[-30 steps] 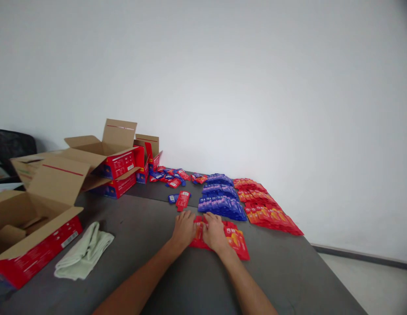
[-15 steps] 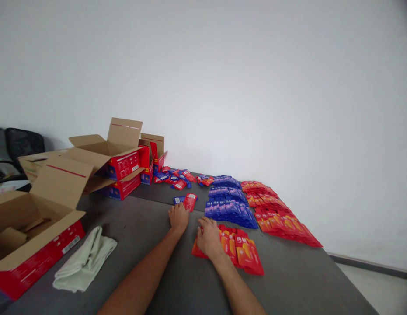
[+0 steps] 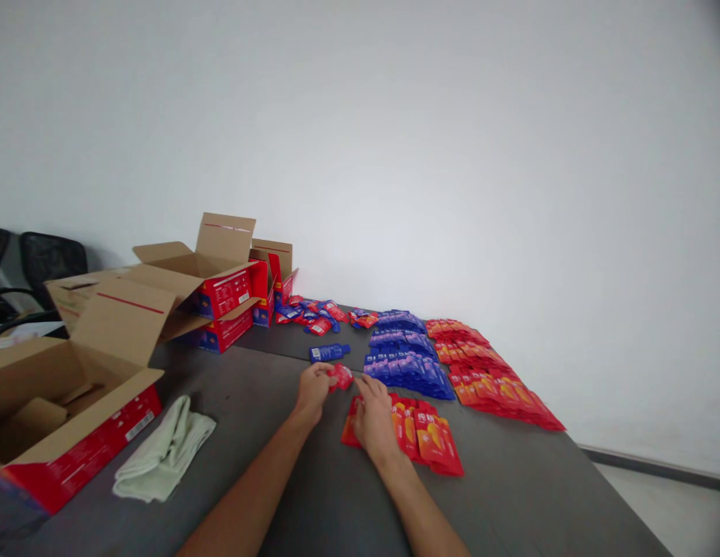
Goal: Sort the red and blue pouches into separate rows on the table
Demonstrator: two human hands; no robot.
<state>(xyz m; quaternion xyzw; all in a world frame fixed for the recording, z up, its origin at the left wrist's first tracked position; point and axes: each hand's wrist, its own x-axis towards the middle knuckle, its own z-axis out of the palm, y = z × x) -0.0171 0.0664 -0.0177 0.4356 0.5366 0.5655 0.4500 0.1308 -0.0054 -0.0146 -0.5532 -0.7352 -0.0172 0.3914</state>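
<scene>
My left hand (image 3: 314, 393) is closed on a small red pouch (image 3: 341, 377), its fingers pinching the pouch's left end. The pouch looks foreshortened, as if tilted. My right hand (image 3: 376, 414) is over the left end of a row of overlapping red-and-orange pouches (image 3: 430, 437). Its fingers are apart, with the tips near the held pouch; I see nothing gripped in it. Beyond my left hand, a single blue pouch (image 3: 329, 353) lies flat with its barcode side up.
Rows of blue pouches (image 3: 407, 367) and red pouches (image 3: 502, 391) fan out along the wall. A loose mixed pile (image 3: 313, 316) lies at the back. Open cartons (image 3: 87, 449) and stacked cartons (image 3: 226, 294) stand on the left, near a folded cloth (image 3: 165, 452).
My left hand has picked up the red pouch from beside the blue one and drawn it nearer. The blue pouch now shows whole. My right hand has shifted only slightly.
</scene>
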